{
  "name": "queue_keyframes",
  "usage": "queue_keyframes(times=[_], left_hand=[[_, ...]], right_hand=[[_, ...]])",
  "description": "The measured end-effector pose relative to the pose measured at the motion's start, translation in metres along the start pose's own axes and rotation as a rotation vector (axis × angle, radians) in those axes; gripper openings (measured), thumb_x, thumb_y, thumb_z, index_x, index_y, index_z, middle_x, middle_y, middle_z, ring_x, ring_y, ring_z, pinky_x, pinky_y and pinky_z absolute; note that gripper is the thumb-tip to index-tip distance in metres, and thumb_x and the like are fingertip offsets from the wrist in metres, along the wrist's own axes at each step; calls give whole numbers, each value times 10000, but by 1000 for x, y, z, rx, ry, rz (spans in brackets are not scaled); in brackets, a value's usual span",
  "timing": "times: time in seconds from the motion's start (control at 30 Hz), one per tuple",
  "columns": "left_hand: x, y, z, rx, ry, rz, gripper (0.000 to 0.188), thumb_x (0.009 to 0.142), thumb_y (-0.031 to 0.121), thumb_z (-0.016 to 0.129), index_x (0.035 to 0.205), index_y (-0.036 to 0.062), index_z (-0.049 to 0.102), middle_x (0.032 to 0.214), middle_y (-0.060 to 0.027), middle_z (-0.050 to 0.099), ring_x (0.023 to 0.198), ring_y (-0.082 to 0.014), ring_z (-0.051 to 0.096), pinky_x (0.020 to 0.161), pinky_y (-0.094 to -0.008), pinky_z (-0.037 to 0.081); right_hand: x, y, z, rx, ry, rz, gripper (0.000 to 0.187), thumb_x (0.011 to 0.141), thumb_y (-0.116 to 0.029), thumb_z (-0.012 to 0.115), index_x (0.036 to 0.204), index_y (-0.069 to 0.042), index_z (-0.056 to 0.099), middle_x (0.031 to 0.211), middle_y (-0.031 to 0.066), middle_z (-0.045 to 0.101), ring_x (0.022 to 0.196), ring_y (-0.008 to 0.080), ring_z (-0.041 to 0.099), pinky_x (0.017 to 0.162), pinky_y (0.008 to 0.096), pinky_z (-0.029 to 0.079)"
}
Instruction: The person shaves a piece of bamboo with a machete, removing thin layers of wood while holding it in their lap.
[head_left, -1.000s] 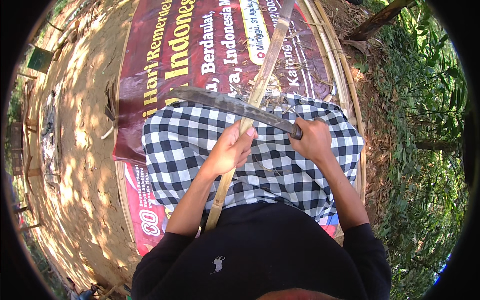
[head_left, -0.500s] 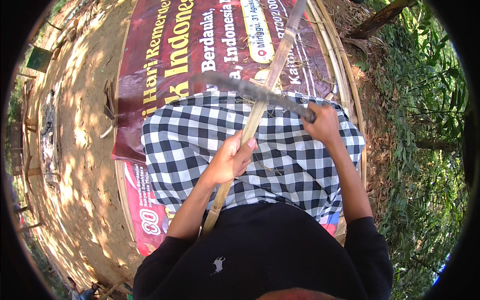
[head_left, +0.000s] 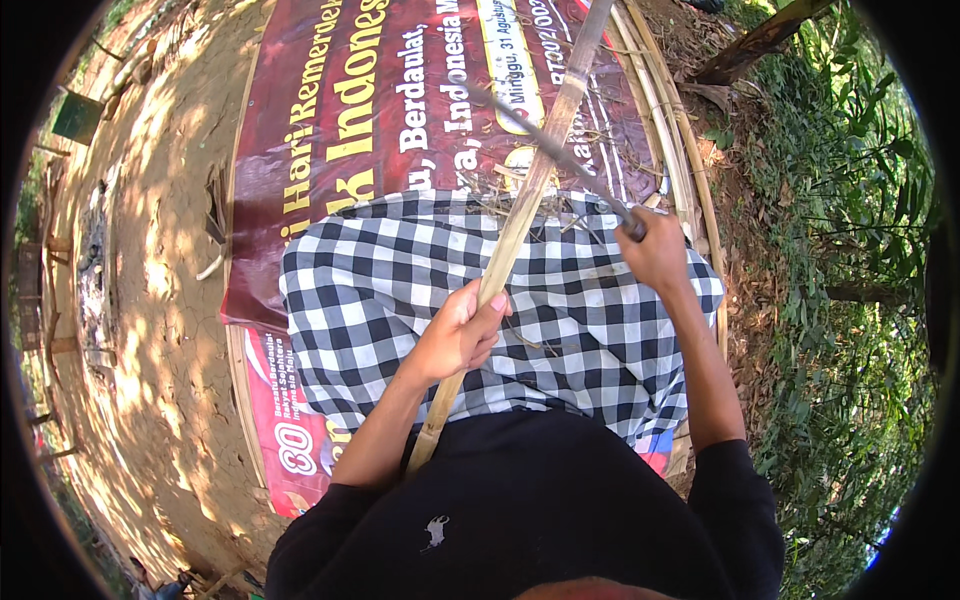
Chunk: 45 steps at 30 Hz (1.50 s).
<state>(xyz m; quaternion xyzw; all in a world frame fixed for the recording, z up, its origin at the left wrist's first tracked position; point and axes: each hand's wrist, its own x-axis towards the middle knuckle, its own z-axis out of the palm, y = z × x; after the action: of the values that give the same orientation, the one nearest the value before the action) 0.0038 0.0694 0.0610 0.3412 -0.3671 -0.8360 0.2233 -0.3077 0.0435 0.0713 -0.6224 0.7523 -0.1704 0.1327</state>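
Observation:
My left hand (head_left: pixel 460 335) is closed round a long split bamboo strip (head_left: pixel 518 222), which slants from beside my waist up to the far right. In my right hand (head_left: pixel 655 250) is the handle of a machete (head_left: pixel 580 172). Its dark blade, somewhat blurred, points away to the left and crosses the strip well beyond my left hand; I cannot tell whether the two touch. A black-and-white checked cloth (head_left: pixel 400 290) covers my lap under both hands. Thin shavings (head_left: pixel 545 205) lie at the cloth's far edge, around the strip.
A dark red printed banner (head_left: pixel 330 130) spreads over the seat in front of me. Several bamboo poles (head_left: pixel 680 120) run along its right side. Dry cracked ground (head_left: pixel 170 330) lies to the left, green plants (head_left: pixel 850 250) to the right. A wooden post (head_left: pixel 760 45) leans at the far right.
The machete has moved farther from me along the strip, and its blade now shows edge-on and thinner. My right hand has shifted slightly right. My left hand keeps its grip.

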Motion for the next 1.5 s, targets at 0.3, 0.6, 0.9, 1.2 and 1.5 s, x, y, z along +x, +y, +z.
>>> queue_keyframes(times=[0.3, 0.6, 0.9, 1.2, 1.5], left_hand=[[5, 2, 1, 508, 170, 277, 290, 1076, 280, 465, 953, 19, 483, 578, -9, 409, 511, -109, 377, 494, -317, 335], [8, -10, 3, 727, 249, 236, 336, 1064, 316, 469, 958, 0, 512, 641, -20, 458, 570, -104, 417, 527, -323, 365], [4, -5, 9, 737, 257, 232, 319, 1060, 270, 455, 948, -28, 479, 620, -184, 509, 542, -313, 510, 563, -439, 410], [15, -8, 2, 541, 203, 228, 297, 1074, 296, 456, 985, 17, 505, 636, -15, 439, 544, -93, 409, 502, -300, 343], [20, -1, 1, 721, 262, 273, 289, 1059, 249, 481, 974, -25, 516, 632, -100, 495, 566, -191, 467, 548, -380, 384]], right_hand=[[-37, -49, 18, -126, -75, -325, 159, 689, -176, 694, 688, -65, 580, 581, 125, 604, 570, 363, 610, 628, 460, 485], [-2, -7, 8, -206, 78, -132, 139, 719, -198, 702, 709, -76, 635, 566, 166, 614, 546, 368, 639, 630, 484, 525], [-5, -1, 21, -115, 37, -40, 210, 775, -236, 706, 717, -44, 647, 609, 195, 632, 637, 408, 658, 649, 503, 536], [-48, -37, 30, -54, -116, -250, 181, 717, -185, 734, 684, -52, 616, 578, 137, 599, 576, 392, 590, 646, 480, 492], [-23, -16, 37, -89, 21, -323, 200, 663, -164, 738, 682, -57, 570, 562, 149, 580, 568, 388, 604, 584, 502, 482]])
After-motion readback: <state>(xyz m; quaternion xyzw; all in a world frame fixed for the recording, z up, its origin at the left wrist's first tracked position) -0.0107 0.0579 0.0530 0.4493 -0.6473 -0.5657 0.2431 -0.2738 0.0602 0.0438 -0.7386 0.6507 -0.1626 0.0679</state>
